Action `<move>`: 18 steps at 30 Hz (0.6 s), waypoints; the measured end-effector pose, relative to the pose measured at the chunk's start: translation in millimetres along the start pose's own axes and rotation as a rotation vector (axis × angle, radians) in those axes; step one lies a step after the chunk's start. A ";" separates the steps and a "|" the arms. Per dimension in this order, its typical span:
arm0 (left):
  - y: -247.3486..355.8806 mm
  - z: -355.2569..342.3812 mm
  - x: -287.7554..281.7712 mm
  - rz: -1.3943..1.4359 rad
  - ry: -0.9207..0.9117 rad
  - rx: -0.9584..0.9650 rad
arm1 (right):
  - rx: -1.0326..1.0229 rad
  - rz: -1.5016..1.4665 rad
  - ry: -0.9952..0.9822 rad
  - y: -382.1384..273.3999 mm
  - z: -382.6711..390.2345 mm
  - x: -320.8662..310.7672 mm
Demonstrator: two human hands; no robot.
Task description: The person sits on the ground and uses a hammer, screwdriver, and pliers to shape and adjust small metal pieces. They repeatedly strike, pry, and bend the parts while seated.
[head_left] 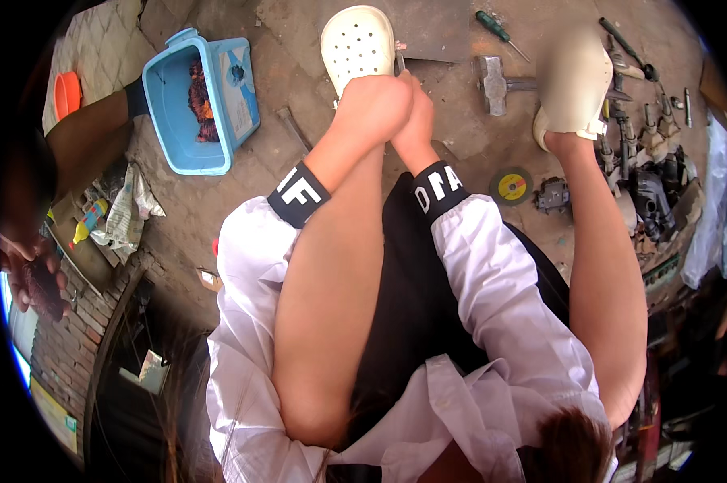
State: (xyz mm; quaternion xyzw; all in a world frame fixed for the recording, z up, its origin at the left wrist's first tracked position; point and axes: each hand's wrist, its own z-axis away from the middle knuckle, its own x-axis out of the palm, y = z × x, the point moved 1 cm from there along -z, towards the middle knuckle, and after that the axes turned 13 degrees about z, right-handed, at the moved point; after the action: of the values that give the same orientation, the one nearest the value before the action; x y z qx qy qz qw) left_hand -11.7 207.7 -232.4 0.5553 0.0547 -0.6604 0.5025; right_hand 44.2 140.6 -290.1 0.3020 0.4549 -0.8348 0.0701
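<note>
My left hand (373,109) is closed in a fist, its back toward me, just below the cream clog (357,42) on my left foot. Pressed against its right side is my right hand (416,121), also closed. A thin metal piece with a coppery end (400,55) sticks out beyond the hands. My fingers hide the rest of it, so its kind and which hand grips it do not show. Past the hands a dark flat sheet (440,36) lies on the ground. A narrow metal bar (293,129) rests left of my left wrist.
To the left stands a blue plastic basket (198,165) with dark reddish stuff inside. Another person's hand (18,262) holds a dark brown lump. On the right lie a hammer (495,87), a green-handled screwdriver (494,26), a cutting disc (511,186) and several metal parts (649,197).
</note>
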 end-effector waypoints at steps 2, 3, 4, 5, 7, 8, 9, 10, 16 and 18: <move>3.4 4.8 -1.9 0.002 0.046 0.018 | 0.051 -0.013 0.016 -2.7 5.8 3.5; 1.8 1.4 -3.1 -0.020 0.033 0.009 | 0.026 -0.002 0.012 -3.0 1.6 3.8; 0.7 0.2 -0.1 -0.031 0.012 -0.002 | 0.012 0.017 0.003 -3.5 0.4 -0.1; -0.1 0.6 2.4 -0.042 -0.010 -0.012 | -0.001 0.035 -0.006 -3.3 0.7 -1.7; -0.1 1.5 1.7 -0.015 -0.002 -0.022 | 0.017 0.041 -0.040 -1.9 0.6 -1.6; 0.5 0.5 -0.1 -0.004 0.008 -0.024 | 0.022 0.043 -0.052 -2.1 -1.0 -3.2; 0.5 1.0 1.4 -0.006 -0.009 -0.025 | 0.013 0.074 -0.055 -0.2 -0.3 -2.9; -1.0 0.8 0.9 -0.014 -0.023 -0.022 | 0.000 0.102 -0.053 -1.9 -0.9 -1.9; 2.3 1.1 -3.0 -0.007 0.022 -0.015 | 0.053 0.012 -0.027 -8.9 -0.4 -5.1; 1.8 2.9 1.3 -0.008 -0.003 -0.027 | 0.041 0.020 -0.042 -2.6 0.6 -3.6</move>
State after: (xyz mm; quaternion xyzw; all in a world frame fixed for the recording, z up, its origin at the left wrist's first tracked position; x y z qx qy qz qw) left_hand -12.2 204.2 -231.5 0.5473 0.0652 -0.6623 0.5076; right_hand 45.8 141.0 -286.0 0.2902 0.4332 -0.8493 0.0819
